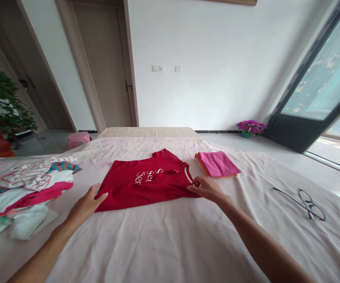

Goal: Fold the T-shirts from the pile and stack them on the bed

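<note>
A red T-shirt [155,181] with white lettering lies sideways on the bed, its hem to the left and its white-lined collar to the right. One sleeve points away from me; the near edge runs straight, and no sleeve shows there. My left hand [90,202] grips the near corner of the hem, thumb on top and some fingers hidden by the cloth. At the collar end, my right hand [207,188] pinches the fabric near the shoulder. Just beyond that hand rests a folded pink garment [218,164] on top of an orange one [202,165].
A loose heap of clothes [31,188] lies on the left of the bed sheet [158,243]. Black-framed glasses [307,204] sit on the right. Beyond the bed are a pink stool [79,139], purple flowers [251,126] in a green pot, and a leafy plant [4,102].
</note>
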Demonstrator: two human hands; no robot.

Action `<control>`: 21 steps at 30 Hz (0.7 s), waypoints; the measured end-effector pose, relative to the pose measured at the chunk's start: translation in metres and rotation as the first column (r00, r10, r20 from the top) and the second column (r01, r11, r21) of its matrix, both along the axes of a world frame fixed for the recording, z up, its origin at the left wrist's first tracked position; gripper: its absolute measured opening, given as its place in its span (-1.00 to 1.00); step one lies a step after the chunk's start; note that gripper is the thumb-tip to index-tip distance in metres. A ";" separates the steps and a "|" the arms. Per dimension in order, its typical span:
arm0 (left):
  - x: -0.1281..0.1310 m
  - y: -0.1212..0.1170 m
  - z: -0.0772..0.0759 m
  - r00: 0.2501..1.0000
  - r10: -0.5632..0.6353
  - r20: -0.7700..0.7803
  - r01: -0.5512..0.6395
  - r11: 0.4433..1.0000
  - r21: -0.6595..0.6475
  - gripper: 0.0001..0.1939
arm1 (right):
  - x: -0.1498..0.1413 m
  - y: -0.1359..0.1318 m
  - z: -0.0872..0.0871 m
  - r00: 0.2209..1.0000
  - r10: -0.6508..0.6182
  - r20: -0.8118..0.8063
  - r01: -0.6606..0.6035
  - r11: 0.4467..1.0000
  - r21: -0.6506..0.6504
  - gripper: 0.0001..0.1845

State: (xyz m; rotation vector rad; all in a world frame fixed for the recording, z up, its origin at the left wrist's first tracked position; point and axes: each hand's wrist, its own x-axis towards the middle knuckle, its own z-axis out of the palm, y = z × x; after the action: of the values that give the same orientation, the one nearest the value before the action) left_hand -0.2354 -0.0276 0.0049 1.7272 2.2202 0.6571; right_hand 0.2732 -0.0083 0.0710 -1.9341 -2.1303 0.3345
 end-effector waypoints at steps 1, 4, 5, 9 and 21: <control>-0.001 -0.004 -0.002 1.000 -0.005 -0.014 0.005 1.000 -0.007 -0.25 | 0.001 -0.007 0.000 0.999 0.022 0.049 -0.021 1.000 -0.006 -0.63; 0.003 -0.012 -0.004 0.998 0.004 -0.057 -0.005 1.000 -0.017 -0.31 | 0.002 -0.018 -0.003 0.989 0.046 0.138 -0.053 0.997 0.050 -0.80; 0.005 -0.014 -0.004 0.998 0.015 -0.068 -0.015 1.000 0.001 -0.35 | 0.003 -0.018 -0.005 0.990 0.035 0.133 -0.046 0.995 0.083 -0.83; 0.015 -0.019 -0.001 0.995 0.055 -0.081 -0.048 0.996 0.080 -0.44 | 0.008 -0.005 -0.013 0.998 -0.027 -0.058 0.036 0.985 0.171 -0.74; 0.009 -0.050 -0.006 0.973 -0.127 -0.192 0.146 0.985 0.089 -0.58 | 0.024 -0.024 -0.022 0.997 -0.040 0.062 0.039 0.999 0.014 -0.75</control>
State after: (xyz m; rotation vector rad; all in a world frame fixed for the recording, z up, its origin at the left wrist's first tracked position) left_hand -0.2259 -0.0772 -0.0007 2.0488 2.1936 0.6109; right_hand 0.2972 -0.0326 0.0486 -2.0017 -2.1240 0.2561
